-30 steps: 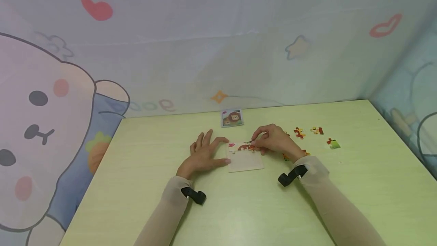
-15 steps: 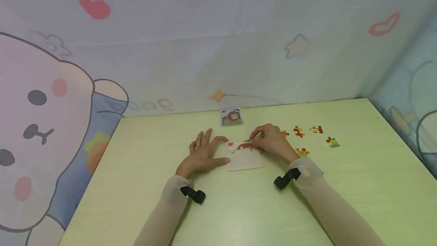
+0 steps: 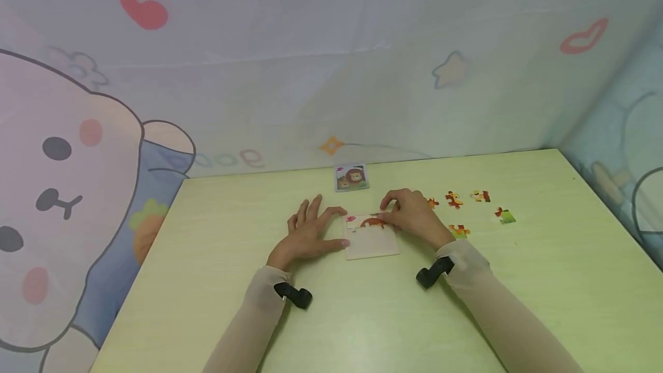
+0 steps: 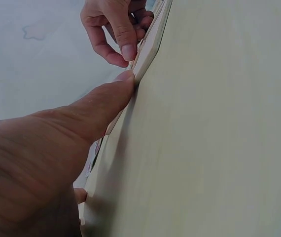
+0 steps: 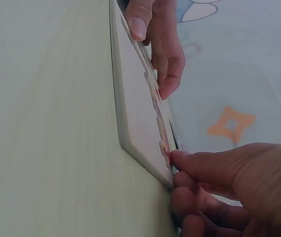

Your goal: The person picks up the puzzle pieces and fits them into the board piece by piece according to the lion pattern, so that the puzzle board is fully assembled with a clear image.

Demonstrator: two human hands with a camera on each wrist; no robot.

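The right hand (image 3: pixel 411 217) is hiding most of the end piece (image 5: pixel 164 149) that its thumb and index finger are pinching at the far right corner of the puzzle board (image 3: pixel 373 246); its other fingers are curling out of clear sight. It is also partly covering one of the loose pieces (image 3: pixel 453 200), which are lying to the right on the table (image 3: pixel 362 315). In the left wrist view the left hand (image 3: pixel 308 235) is blocking much of the board, the rest of which is showing only as a thin slanting strip. The head view is showing what that view is not: the left fingers are spreading apart, with thumb and index fingertip touching the board's left edge, the fitted row (image 3: pixel 365 223) is running along the far side, and a picture card (image 3: pixel 351 178) with a lion is lying behind the board. The right wrist view alone is clearly showing the row's pieces standing proud of the pale surface, though their printed faces are turning too edge-on to read.
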